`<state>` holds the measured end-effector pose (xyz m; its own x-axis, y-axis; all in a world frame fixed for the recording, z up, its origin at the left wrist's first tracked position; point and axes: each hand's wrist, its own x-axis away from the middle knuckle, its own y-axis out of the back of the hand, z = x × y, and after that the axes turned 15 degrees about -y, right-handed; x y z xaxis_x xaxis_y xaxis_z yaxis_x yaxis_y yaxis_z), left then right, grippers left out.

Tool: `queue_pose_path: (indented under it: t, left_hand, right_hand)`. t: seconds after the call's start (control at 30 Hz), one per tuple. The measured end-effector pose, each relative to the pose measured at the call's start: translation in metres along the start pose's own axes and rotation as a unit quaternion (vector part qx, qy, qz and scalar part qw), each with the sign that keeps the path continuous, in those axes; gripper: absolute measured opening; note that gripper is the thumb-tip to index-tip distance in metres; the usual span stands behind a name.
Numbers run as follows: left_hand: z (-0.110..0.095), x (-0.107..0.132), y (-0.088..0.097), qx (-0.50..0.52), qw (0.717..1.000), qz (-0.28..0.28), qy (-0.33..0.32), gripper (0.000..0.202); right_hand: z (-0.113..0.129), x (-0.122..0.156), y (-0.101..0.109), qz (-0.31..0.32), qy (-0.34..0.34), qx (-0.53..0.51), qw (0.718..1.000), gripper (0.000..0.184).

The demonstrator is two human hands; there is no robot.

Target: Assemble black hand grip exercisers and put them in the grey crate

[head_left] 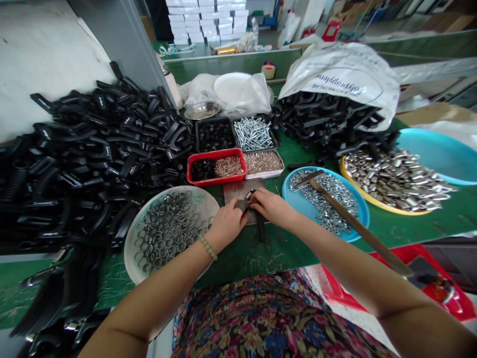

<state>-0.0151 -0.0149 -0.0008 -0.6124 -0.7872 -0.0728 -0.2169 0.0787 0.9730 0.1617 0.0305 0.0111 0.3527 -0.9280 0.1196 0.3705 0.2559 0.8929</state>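
Note:
In front of my body, both hands meet over a flat metal plate (233,190) on the green bench. My left hand (227,226) is closed, with a dark piece at its fingertips that may be part of a black plastic handle (261,231). That handle points toward me from under my right hand (274,206). The fingers of my right hand pinch at a small shiny metal piece (250,194) on the handle's far end. My fingers cover most of the joint between the two parts. A white plate (131,248) of metal rings lies beside my left forearm.
Black plastic handles (122,134) are heaped at left. Ahead stand a red tray (218,183) of pins and black bits, and screws (253,133). Right are a hammer (346,219) across a blue tray (367,219) of small metal parts, and a yellow tray (372,200) of metal pieces.

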Motion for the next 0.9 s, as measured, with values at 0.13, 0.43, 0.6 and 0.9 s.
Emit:
queue_pose_path:
  t: [0.13, 0.43, 0.6, 0.9]
  left_hand:
    - [0.0, 0.0, -0.001, 0.001, 1.0, 0.0, 0.001, 0.026]
    - [-0.001, 0.0, -0.001, 0.005, 1.0, 0.008, 0.006, 0.027]
    - [0.0, -0.001, -0.001, 0.001, 1.0, 0.006, 0.009, 0.027]
    - [0.0, -0.001, 0.001, 0.025, 1.0, -0.002, 0.001, 0.028]
  right_hand:
    - [0.001, -0.004, 0.001, 0.016, -0.001, 0.027, 1.0, 0.009]
    - [0.009, 0.003, 0.006, 0.023, -0.007, 0.109, 0.994, 0.016]
    - [0.01, 0.003, 0.006, 0.026, 0.001, 0.125, 0.992, 0.016]
    - [-0.017, 0.052, 0.023, 0.047, 0.014, -0.074, 0.996, 0.014]
